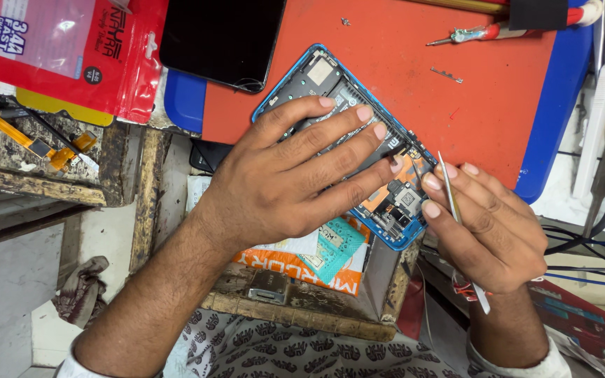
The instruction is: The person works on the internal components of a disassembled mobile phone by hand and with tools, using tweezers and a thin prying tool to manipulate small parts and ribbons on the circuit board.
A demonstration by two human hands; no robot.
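Note:
An opened smartphone with a blue frame (307, 68) lies diagonally across the edge of a red work mat (400, 91), its inner boards and orange flex parts exposed. My left hand (281, 178) lies flat over the phone's middle, fingers spread and pressing it down. My right hand (488, 224) holds thin metal tweezers (449, 185) pinched between thumb and fingers, the tip pointing up beside the phone's lower right corner, near the exposed camera area (404, 203).
A black screen panel (222, 38) rests at the mat's upper left. Red retail packets (64, 52) lie at top left. A red-handled screwdriver (488, 31) and small metal parts sit on the mat. Cables (596, 245) run at the right. A worn wooden bench edge (295, 308) is below.

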